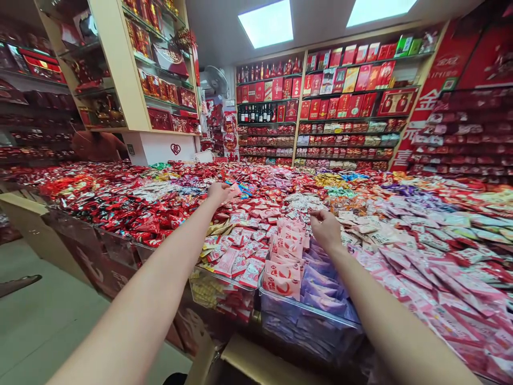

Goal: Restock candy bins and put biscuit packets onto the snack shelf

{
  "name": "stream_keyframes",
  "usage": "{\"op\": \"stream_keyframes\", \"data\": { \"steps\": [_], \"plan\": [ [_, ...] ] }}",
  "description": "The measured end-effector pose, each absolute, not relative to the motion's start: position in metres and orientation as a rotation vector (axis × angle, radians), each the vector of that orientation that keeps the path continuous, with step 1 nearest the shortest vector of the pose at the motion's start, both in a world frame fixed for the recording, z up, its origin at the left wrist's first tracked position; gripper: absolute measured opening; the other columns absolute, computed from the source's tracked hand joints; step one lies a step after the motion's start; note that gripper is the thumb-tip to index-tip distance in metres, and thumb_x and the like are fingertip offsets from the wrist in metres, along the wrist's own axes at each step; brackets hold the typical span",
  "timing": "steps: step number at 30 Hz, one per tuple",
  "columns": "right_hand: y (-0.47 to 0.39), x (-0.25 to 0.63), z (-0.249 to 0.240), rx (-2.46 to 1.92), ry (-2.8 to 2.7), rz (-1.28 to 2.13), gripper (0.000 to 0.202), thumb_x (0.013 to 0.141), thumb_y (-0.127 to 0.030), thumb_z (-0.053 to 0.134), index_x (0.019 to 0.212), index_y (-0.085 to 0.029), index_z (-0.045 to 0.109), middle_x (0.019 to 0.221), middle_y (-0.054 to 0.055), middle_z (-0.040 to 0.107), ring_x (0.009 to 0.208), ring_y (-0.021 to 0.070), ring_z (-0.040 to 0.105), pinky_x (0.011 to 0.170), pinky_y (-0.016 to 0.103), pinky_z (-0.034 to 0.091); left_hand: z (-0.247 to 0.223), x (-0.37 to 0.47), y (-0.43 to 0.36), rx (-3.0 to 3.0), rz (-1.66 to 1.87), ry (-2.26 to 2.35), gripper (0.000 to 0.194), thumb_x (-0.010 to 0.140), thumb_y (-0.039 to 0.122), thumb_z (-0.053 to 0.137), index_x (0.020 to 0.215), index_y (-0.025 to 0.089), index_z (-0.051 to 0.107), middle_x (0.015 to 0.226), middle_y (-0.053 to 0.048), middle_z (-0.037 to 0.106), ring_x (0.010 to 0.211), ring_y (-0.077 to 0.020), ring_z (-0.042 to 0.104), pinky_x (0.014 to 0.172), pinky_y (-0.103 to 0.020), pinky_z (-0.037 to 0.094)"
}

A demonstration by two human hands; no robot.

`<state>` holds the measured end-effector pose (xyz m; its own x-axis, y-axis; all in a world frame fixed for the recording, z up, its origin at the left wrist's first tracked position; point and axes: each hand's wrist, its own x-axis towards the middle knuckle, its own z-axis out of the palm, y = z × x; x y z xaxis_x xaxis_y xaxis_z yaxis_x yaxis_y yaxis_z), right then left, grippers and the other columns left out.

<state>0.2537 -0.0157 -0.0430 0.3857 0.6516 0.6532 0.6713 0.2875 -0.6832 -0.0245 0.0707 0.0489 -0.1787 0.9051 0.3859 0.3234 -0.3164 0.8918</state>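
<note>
My left hand point(218, 194) reaches over the candy display with its fingers closed on a small pink candy packet point(234, 190). Red and blue wrapped sweets lie around it. My right hand point(326, 230) is curled, thumb and forefinger together, beside a heap of white wrapped sweets point(304, 203); whatever it may hold is too small to make out. Below it, a clear plastic bin point(308, 313) holds upright rows of pink packets point(284, 262) and purple packets point(323, 283). Left of that bin lie pink-and-white cartoon packets point(250, 271).
Loose sweets cover the wide counter on both sides. An opened cardboard box point(256, 361) stands below the front bins. Shelves of red gift boxes point(340, 107) line the back wall. A person point(98, 145) is behind the counter at left, near a white pillar point(160, 147).
</note>
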Motion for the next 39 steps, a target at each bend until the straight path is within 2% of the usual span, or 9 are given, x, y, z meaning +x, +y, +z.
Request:
{"op": "stream_keyframes", "data": {
  "steps": [4,8,12,16,22,28,33,35,39],
  "plan": [
    [-0.021,0.246,-0.037,-1.235,-1.225,0.206,0.023,0.069,-0.035,0.052,0.08,-0.016,0.059,0.077,0.008,0.062,0.072,0.0199,0.057,0.071,0.036,0.045,0.04,0.012,0.051,1.563,1.401,1.045,0.028,0.075,0.027,0.064,0.099,0.012,0.061,0.094,-0.007,0.066,0.08,-0.016,0.063,0.073,-0.033,0.053],
    [-0.028,0.234,-0.03,-0.978,-1.19,0.666,0.05,0.068,-0.052,0.059,0.104,-0.018,0.05,0.079,0.003,0.061,0.059,0.0143,0.058,0.049,0.025,0.042,0.021,0.062,0.02,1.566,1.295,0.736,0.037,0.063,0.024,0.074,0.098,0.014,0.064,0.088,-0.006,0.069,0.078,-0.0165,0.065,0.072,-0.033,0.054],
    [-0.032,0.228,-0.029,-0.875,-1.249,0.811,0.041,0.062,-0.048,0.068,0.087,-0.019,0.054,0.064,-0.003,0.058,0.046,0.0085,0.051,0.038,0.019,0.033,0.009,0.096,0.003,1.573,1.22,0.548,0.041,0.057,0.023,0.076,0.095,0.015,0.065,0.074,-0.004,0.068,0.07,-0.0161,0.065,0.069,-0.034,0.055],
    [-0.035,0.228,-0.027,-0.789,-1.158,0.834,0.032,0.059,-0.043,0.072,0.076,-0.019,0.057,0.053,-0.005,0.054,0.043,0.0075,0.048,0.038,0.019,0.032,0.003,0.107,0.005,1.555,1.255,0.452,0.041,0.059,0.03,0.075,0.095,0.014,0.062,0.074,-0.003,0.067,0.07,-0.0147,0.065,0.07,-0.034,0.055],
    [-0.036,0.233,-0.023,-0.772,-1.039,0.891,0.034,0.054,-0.042,0.076,0.073,-0.018,0.062,0.052,-0.005,0.056,0.041,0.0057,0.048,0.039,0.018,0.033,-0.01,0.103,0.016,1.639,1.321,0.465,0.039,0.065,0.034,0.071,0.097,0.013,0.062,0.083,-0.006,0.069,0.074,-0.0145,0.064,0.074,-0.032,0.052],
    [-0.044,0.233,-0.019,-0.776,-1.091,0.981,0.035,0.052,-0.039,0.077,0.077,-0.021,0.06,0.06,-0.004,0.061,0.04,0.0051,0.048,0.037,0.018,0.033,-0.015,0.099,0.013,1.838,1.456,0.543,0.028,0.068,0.012,0.064,0.096,0.015,0.064,0.096,-0.007,0.068,0.089,-0.0176,0.062,0.084,-0.032,0.047],
    [-0.054,0.227,-0.014,-0.814,-1.119,1.151,0.036,0.066,-0.053,0.06,0.089,-0.025,0.059,0.079,0.0,0.064,0.054,0.0109,0.057,0.044,0.023,0.043,-0.012,0.094,0.006,1.997,1.595,0.61,0.026,0.068,0.001,0.054,0.078,0.021,0.067,0.091,-0.002,0.067,0.094,-0.0173,0.059,0.09,-0.033,0.043],
    [-0.054,0.225,-0.016,-0.846,-1.123,1.13,0.034,0.063,-0.048,0.065,0.088,-0.025,0.059,0.075,-0.001,0.062,0.055,0.0107,0.056,0.046,0.023,0.044,-0.011,0.092,0.006,2.052,1.617,0.629,0.032,0.067,-0.004,0.05,0.075,0.021,0.067,0.092,-0.002,0.067,0.095,-0.0165,0.059,0.091,-0.032,0.043],
    [-0.05,0.223,-0.023,-0.834,-1.125,1.065,0.044,0.052,-0.029,0.077,0.09,-0.023,0.057,0.067,-0.006,0.058,0.053,0.0077,0.053,0.048,0.02,0.044,-0.01,0.088,0.008,2.074,1.679,0.737,0.039,0.068,-0.005,0.045,0.09,0.02,0.065,0.1,-0.005,0.064,0.1,-0.0178,0.056,0.092,-0.034,0.042]
  ]
}}
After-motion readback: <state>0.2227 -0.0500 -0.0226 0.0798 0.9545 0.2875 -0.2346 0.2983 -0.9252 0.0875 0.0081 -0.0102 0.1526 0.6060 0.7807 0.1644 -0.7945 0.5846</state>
